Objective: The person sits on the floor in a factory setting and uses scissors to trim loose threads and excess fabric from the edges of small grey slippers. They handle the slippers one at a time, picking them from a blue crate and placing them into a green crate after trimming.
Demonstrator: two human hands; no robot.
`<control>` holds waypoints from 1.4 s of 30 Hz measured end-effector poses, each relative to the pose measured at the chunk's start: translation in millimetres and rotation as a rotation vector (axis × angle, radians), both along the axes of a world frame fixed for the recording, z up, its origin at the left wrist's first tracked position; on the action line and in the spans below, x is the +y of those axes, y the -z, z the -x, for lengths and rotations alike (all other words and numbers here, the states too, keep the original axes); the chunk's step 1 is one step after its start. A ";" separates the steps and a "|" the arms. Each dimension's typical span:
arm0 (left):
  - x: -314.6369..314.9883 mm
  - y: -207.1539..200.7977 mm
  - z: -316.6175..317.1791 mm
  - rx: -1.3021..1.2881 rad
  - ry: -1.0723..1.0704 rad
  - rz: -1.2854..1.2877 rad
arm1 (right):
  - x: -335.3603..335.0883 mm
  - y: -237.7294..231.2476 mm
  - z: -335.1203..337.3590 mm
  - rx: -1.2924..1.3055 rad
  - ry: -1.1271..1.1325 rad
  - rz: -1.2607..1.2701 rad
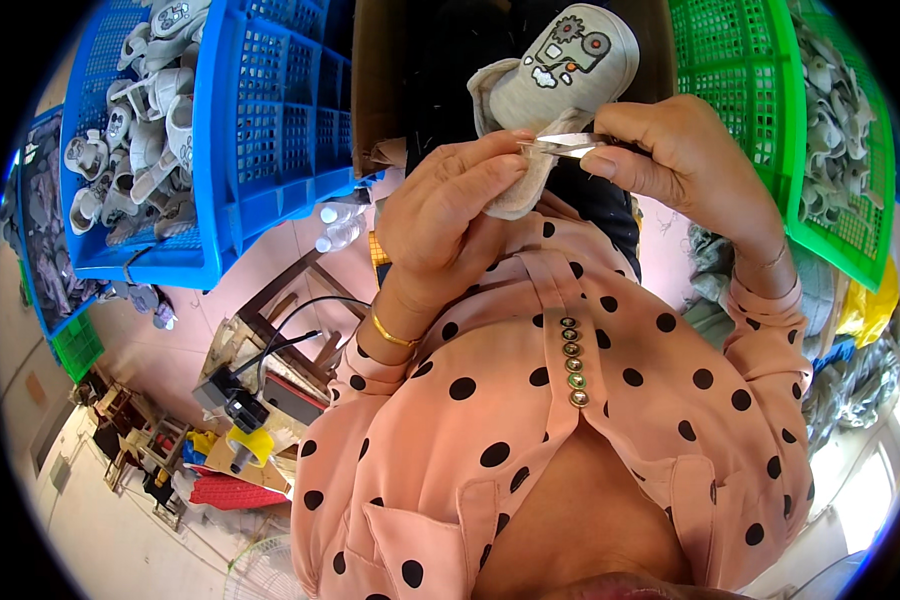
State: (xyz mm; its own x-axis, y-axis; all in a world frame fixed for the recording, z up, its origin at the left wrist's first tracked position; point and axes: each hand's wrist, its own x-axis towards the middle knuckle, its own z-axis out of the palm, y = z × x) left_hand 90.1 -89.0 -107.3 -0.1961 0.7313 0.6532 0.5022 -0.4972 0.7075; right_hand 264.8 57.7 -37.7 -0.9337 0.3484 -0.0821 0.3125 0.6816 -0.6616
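A small light-grey baby shoe (570, 65) with gear-like embroidery on its toe is in front of me, toe pointing away. My left hand (450, 205) pinches the shoe's pale fuzzy strap between thumb and fingers. Between my right thumb and fingers are small metal thread snips (567, 145), their blades lying against the strap near my left fingertips. My right hand (675, 160) is closed around the dark handle of the snips. Part of the shoe's heel is hidden behind the strap and my hands.
Left of me stands a blue plastic crate (225, 190) piled with small grey shoes; a green crate (785, 130) on the right holds more. A cardboard box (378, 75) lies beyond my hands. Clear plastic bottles (342, 232) are on the floor beside the blue crate.
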 end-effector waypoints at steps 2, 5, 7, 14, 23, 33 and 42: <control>0.8 -2.1 0.3 0.044 -0.009 -0.012 | 5.0 3.8 -1.8 0.014 -0.030 0.043; -0.1 -3.5 0.0 0.102 -0.038 -0.018 | 5.4 1.7 -1.3 0.016 -0.038 -0.008; -0.6 -2.8 -0.5 0.105 -0.045 -0.014 | 5.7 0.3 -0.9 0.015 -0.035 -0.072; 1.8 -1.8 -5.3 0.113 -0.078 -0.047 | 10.0 -4.5 -2.0 0.006 -0.076 -0.206; -3.6 7.4 -7.2 -0.180 -0.097 0.058 | -1.4 12.3 -3.5 0.295 0.257 0.427; -5.5 -16.1 -12.0 -0.521 -0.009 0.123 | -25.3 31.3 29.1 0.634 0.089 -0.157; -8.4 -17.5 -1.7 -0.871 0.019 0.408 | -9.3 44.8 25.3 0.671 0.626 0.682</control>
State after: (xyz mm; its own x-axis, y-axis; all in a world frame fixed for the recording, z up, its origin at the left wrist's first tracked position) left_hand 91.8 -97.4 -89.9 -0.4778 0.8782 -0.0212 -0.2866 -0.1330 0.9488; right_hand 239.6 48.3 -82.5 -0.5387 0.8423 0.0169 -0.0856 -0.0348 -0.9957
